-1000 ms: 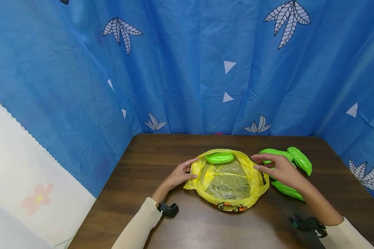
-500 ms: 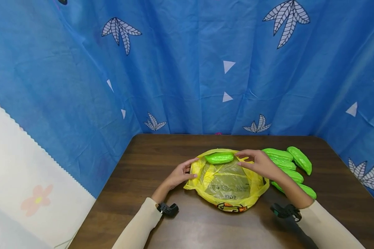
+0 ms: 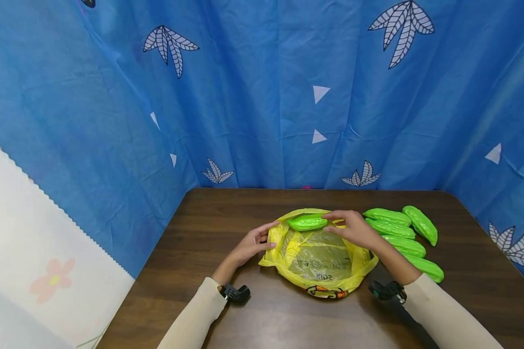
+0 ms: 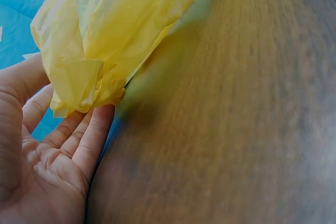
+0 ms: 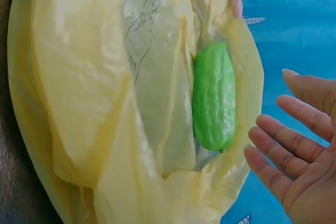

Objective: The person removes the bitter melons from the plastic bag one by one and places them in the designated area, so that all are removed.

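A yellow plastic bag (image 3: pixel 360 269) stands with its mouth spread wide on the table. Inside, against its far wall, lies one shiny green bitter gourd (image 3: pixel 307 222). My left hand (image 3: pixel 246 247) touches the bag's left rim, thumb and fingers apart and fairly straight; the bag (image 4: pixel 113 35) hides its fingertips in the left wrist view. Over the far right rim hovers my right hand (image 3: pixel 355 230), fingertips close to the bagged gourd in the head view. The right wrist view shows the right hand (image 5: pixel 299 156) with spread fingers, nothing in it, apart from the gourd (image 5: pixel 214 98).
To the right of the bag, several more green bitter gourds (image 3: pixel 390 229) lie in a loose stack, with another gourd (image 3: pixel 420 225) slanting beside them. The brown wooden table (image 3: pixel 227 208) is backed by a blue curtain (image 3: pixel 253 97).
My right hand has moved left from the gourds on the right to above the bag's mouth. The left hand stays at the rim, and the gourd inside the bag looks nearly unchanged.
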Motion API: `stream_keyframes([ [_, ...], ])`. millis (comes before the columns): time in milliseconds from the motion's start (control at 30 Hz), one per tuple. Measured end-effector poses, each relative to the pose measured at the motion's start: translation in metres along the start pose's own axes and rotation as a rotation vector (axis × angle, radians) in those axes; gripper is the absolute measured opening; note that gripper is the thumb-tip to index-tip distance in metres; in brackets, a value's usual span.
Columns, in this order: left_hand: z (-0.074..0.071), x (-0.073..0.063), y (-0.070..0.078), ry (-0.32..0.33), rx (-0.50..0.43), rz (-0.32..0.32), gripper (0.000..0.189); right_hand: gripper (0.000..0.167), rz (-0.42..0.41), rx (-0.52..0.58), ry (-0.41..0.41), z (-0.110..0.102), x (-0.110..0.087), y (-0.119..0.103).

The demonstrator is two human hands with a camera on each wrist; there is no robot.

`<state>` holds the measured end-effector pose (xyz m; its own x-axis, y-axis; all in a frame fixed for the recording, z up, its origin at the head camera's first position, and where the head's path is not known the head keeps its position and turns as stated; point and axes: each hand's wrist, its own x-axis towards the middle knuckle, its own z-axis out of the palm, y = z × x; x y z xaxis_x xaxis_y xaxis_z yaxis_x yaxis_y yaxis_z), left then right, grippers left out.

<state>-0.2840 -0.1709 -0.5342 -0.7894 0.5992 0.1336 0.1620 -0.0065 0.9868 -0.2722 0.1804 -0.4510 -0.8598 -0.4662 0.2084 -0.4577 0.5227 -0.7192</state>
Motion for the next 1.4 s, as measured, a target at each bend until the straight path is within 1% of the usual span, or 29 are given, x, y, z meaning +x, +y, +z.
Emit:
stream_keyframes([
  [233,0.000,0.001,0.000,0.008,0.010,-0.005,0.064,0.041,-0.009,-0.051,0.030,0.007,0.007,0.007],
  [500,0.003,-0.002,0.000,0.017,0.012,-0.023,0.064,0.043,0.015,-0.043,0.050,0.018,0.010,0.013],
  [767,0.003,-0.002,-0.002,0.014,0.010,-0.020,0.064,0.049,0.001,-0.077,0.059,0.027,0.011,0.016],
  [967,0.003,-0.002,-0.002,0.015,0.014,-0.020,0.064,0.058,0.021,-0.069,0.063,0.031,0.013,0.021],
  [1067,0.003,-0.002,-0.003,0.016,0.015,-0.017,0.064,0.060,0.032,-0.061,0.059,0.032,0.013,0.022],
  [1200,0.002,-0.001,-0.003,0.018,0.023,-0.012,0.065,0.059,0.034,-0.059,0.065,0.033,0.014,0.021],
  [1400,0.002,0.000,-0.003,0.021,0.027,-0.015,0.065,0.056,0.006,-0.076,0.084,0.033,0.016,0.020],
])
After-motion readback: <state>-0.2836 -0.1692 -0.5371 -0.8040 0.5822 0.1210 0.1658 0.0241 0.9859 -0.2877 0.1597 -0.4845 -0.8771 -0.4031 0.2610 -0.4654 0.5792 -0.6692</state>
